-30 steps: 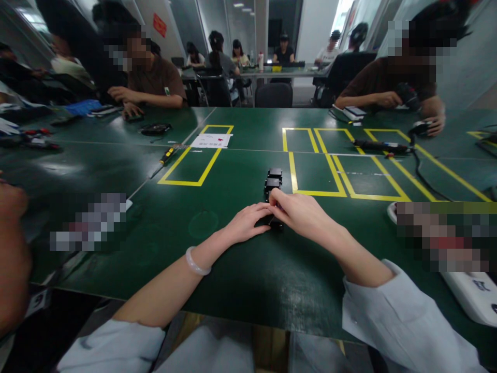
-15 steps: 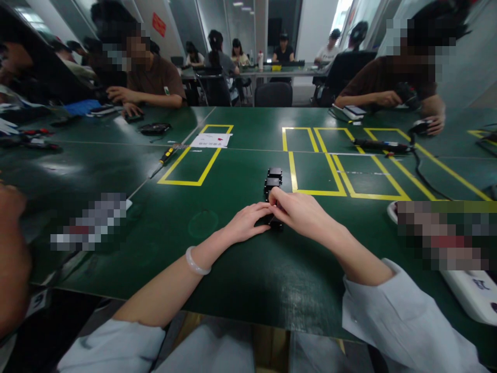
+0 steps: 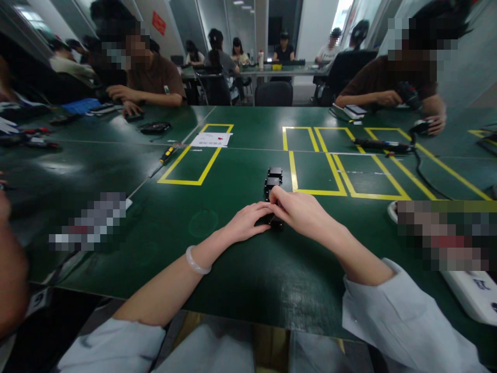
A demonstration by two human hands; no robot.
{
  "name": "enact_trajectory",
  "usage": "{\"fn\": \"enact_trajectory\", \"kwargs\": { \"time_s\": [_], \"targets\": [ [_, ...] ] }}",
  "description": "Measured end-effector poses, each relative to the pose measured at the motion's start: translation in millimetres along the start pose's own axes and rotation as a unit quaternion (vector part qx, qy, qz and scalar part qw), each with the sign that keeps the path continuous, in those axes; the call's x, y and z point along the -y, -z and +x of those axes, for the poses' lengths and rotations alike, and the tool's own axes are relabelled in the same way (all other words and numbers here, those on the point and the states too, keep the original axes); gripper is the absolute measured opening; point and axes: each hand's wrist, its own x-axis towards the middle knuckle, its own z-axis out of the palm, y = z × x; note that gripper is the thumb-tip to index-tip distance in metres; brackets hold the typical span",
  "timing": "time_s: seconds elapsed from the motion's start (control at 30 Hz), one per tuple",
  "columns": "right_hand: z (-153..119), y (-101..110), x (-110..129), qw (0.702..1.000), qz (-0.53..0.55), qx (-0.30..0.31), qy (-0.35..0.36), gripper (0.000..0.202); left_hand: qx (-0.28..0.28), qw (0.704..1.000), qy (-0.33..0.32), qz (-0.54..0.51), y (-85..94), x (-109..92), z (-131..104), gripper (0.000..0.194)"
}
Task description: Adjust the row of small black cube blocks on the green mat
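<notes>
A black segmented object (image 3: 274, 181) lies lengthwise on the green table (image 3: 240, 274), its far blocks showing beyond my hands. My left hand (image 3: 248, 221) is closed around its left side, with the thumb near its lower end. Over its middle, my right hand (image 3: 297, 210) is closed in a pinch, fingertips touching those of my left hand. Whatever the right fingertips pinch is too small and hidden to name. The near end of the black object sticks out below the right hand.
Yellow tape outlines (image 3: 318, 192) mark the table beyond my hands. A paper sheet (image 3: 213, 140) and a yellow-black screwdriver (image 3: 166, 154) lie at the far left. A black tool (image 3: 382, 145) with a cable is at the right. Several people sit around, two across the table.
My hands and the black object have barely moved. At the left edge, another person's arm has shifted slightly down.
</notes>
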Motion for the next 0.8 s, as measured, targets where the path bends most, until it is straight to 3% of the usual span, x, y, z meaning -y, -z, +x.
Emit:
{"fn": "enact_trajectory", "kwargs": {
  "time_s": [0.8],
  "targets": [
    [-2.8, -0.7, 0.3, 1.000, 0.005, -0.014, 0.020, 0.013, -0.008, 1.000, -0.004, 0.011, -0.5, 0.9, -0.1, 0.043]
  ]
}}
